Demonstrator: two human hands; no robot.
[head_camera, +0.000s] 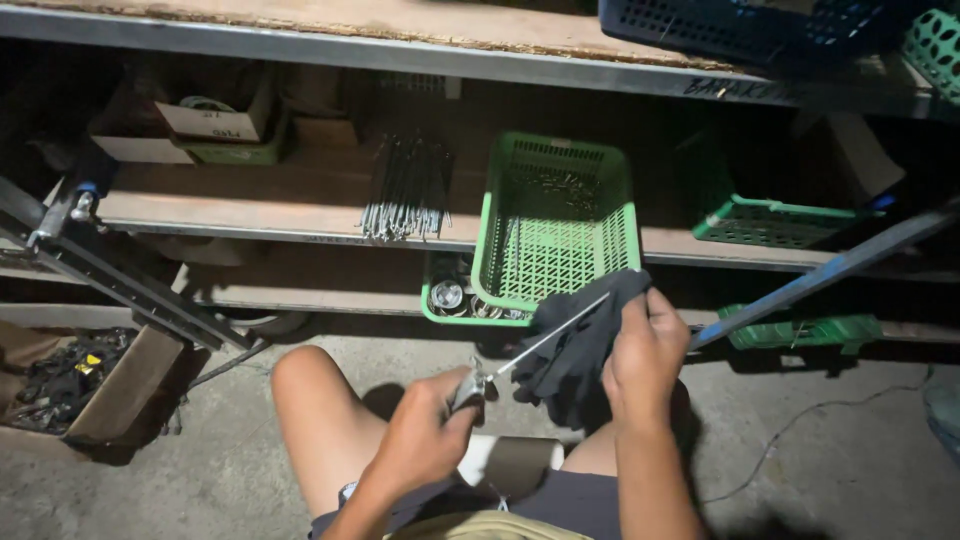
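Note:
My left hand (428, 430) grips the thick end of a thin metal rod (545, 338) that slants up to the right. My right hand (642, 355) holds a dark cloth (570, 350) bunched around the upper part of the rod. Both hands are above my bare knees, in front of a low wooden shelf. A green plastic basket (556, 225) sits tilted on the shelf edge just behind the rod tip. A bundle of similar metal rods (405, 190) lies on the shelf to its left.
Cardboard boxes (205, 125) stand at the shelf's back left. Another green basket (770, 220) sits at right, a blue crate (740, 25) on the top shelf. A box of dark parts (70, 385) rests on the concrete floor at left. A blue bar (830, 270) slants at right.

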